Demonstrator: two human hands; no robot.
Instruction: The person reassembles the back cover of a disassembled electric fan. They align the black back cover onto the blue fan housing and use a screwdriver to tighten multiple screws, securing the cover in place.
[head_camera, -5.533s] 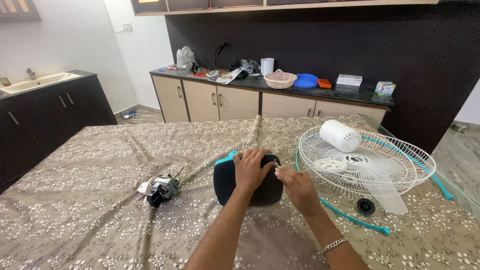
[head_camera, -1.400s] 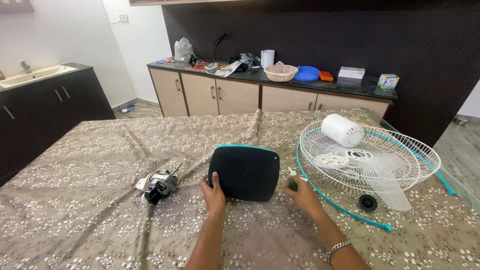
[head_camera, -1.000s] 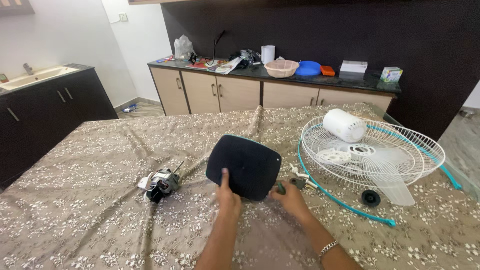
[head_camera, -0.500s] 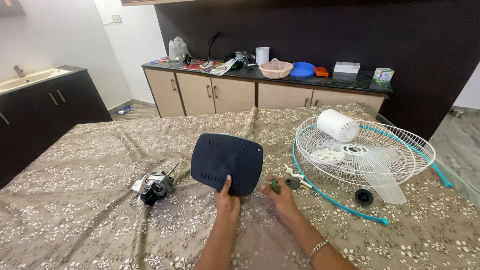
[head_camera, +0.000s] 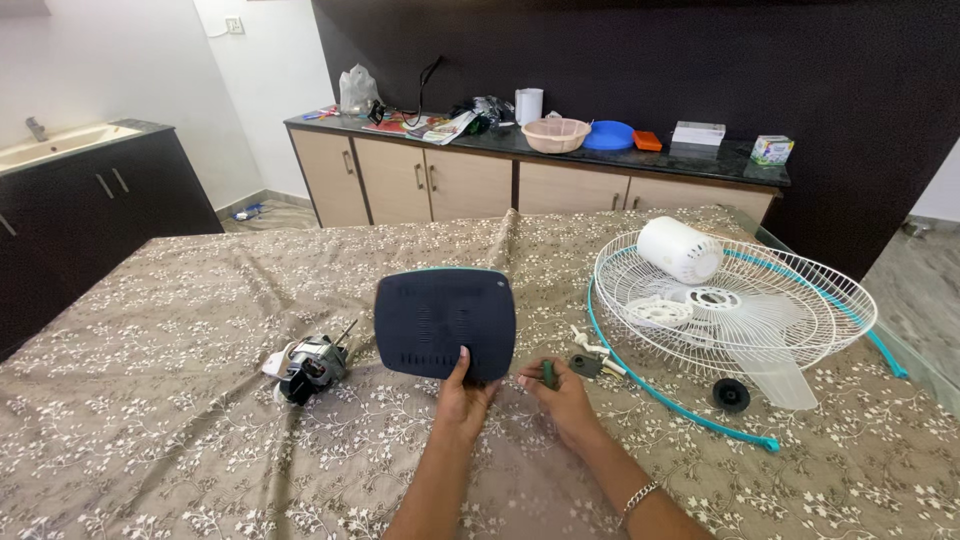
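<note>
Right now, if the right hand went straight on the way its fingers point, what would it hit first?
Probably the small dark part beside the white screws; the right hand points up-right toward them. Depth is uncertain.

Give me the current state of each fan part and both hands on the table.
dark base cover: tilted up, held at its lower edge
left hand: gripping the cover
right hand: holding a small green tool
fan motor: bare, lying on the cloth
white wire guard: detached, lying flat
white motor housing: on its side on the guard

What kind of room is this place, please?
Probably a home kitchen or dining room: a sink in a dark cabinet, a counter over cupboards with bowls, and a cloth-covered table bearing a dismantled fan's grille.
</note>
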